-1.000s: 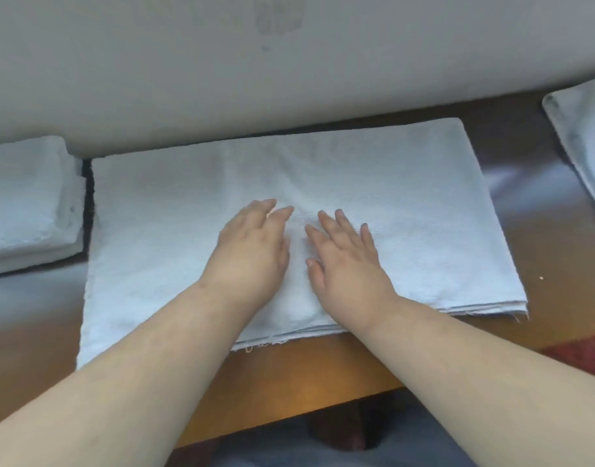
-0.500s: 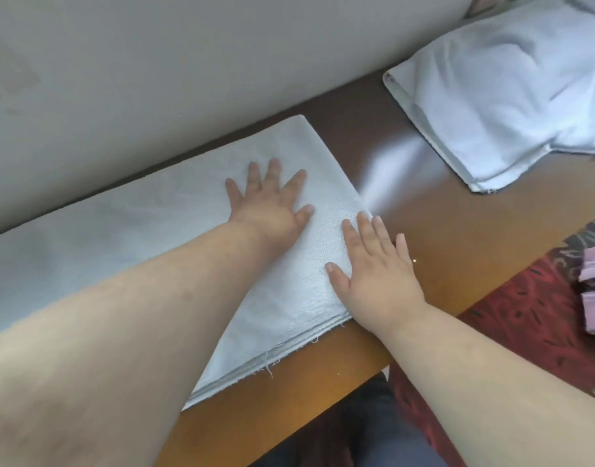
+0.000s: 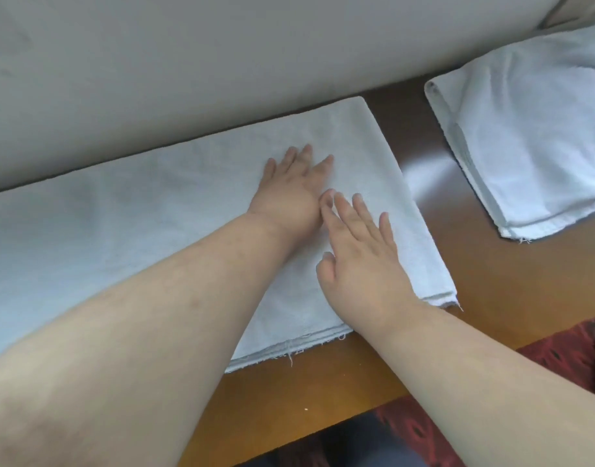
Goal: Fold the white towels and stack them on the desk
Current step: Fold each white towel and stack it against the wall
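A white towel (image 3: 127, 227), folded into a long flat rectangle, lies on the brown desk (image 3: 323, 392) along the wall. My left hand (image 3: 292, 187) presses flat on its right part, fingers straight and spread. My right hand (image 3: 360, 251) lies flat just beside it, nearer the towel's right end, fingers straight, its fingertips touching the left hand's edge. Neither hand grips the cloth. The towel's near edge shows stacked layers and loose threads.
Another white towel (image 3: 538, 136), loosely folded, lies at the back right of the desk. A pale wall (image 3: 222, 55) runs behind the desk. A red patterned cloth (image 3: 565, 345) shows below the desk's right front edge.
My hands slid from the towel's middle toward its right end. In the last half second my right hand came back from the right edge onto the cloth beside the left hand.
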Tool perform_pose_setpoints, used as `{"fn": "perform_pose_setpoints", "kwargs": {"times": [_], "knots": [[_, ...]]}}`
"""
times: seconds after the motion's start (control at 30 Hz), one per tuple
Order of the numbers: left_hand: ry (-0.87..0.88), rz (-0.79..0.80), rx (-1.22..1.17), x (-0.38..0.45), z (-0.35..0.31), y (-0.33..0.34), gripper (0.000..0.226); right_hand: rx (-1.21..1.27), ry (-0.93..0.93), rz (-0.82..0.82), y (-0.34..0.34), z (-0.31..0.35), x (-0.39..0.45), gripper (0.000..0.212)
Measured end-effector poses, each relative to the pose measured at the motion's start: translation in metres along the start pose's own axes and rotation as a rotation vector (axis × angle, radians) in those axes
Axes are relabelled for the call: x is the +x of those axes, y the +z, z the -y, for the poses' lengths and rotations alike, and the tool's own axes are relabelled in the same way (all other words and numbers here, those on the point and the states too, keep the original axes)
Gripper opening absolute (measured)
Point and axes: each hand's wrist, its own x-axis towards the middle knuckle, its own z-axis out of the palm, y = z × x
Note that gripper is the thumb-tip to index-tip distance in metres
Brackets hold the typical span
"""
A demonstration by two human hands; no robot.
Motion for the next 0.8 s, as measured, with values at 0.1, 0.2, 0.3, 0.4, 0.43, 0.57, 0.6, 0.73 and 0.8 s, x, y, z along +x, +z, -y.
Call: {"fn": "perform_pose_setpoints", "kwargs": {"times": [0.1,0.2,0.3,0.4,0.43,0.57,0.6,0.73,0.8], "knots": [[-0.149,-0.054,-0.016,-0.032,0.041,0.0,0.062,-0.051,-0.072,0.115,0.022,0.023,0.009,0.068],[-0.284,-0.053,0.015,-0.069,0.091,-0.002,0.067,-0.204,-0.069,0.127,0.037,0.025,0.007,0.072],[-0.417,-0.07,0.035,-0.1,0.127,-0.005,0.068,-0.135,0.044,0.098,0.034,0.039,0.01,0.074],[-0.461,-0.13,0.029,-0.12,0.14,-0.003,0.067,-0.019,-0.014,0.055,0.042,0.093,0.023,0.064],[-0.435,-0.125,0.013,-0.126,0.143,-0.002,0.068,-0.005,-0.085,0.069,0.049,0.115,0.025,0.06],[-0.362,-0.115,-0.024,-0.14,0.179,0.001,0.071,-0.122,-0.156,0.205,0.08,0.164,0.023,0.064],[-0.386,-0.119,-0.02,-0.141,0.193,0.0,0.072,-0.2,-0.158,0.202,0.085,0.163,0.021,0.066],[-0.495,-0.105,0.005,-0.15,0.256,-0.011,0.075,-0.273,-0.143,0.164,0.091,0.161,0.019,0.069],[-0.538,-0.112,0.04,-0.16,0.288,-0.017,0.074,-0.297,-0.131,0.16,0.093,0.162,0.02,0.069]]}}
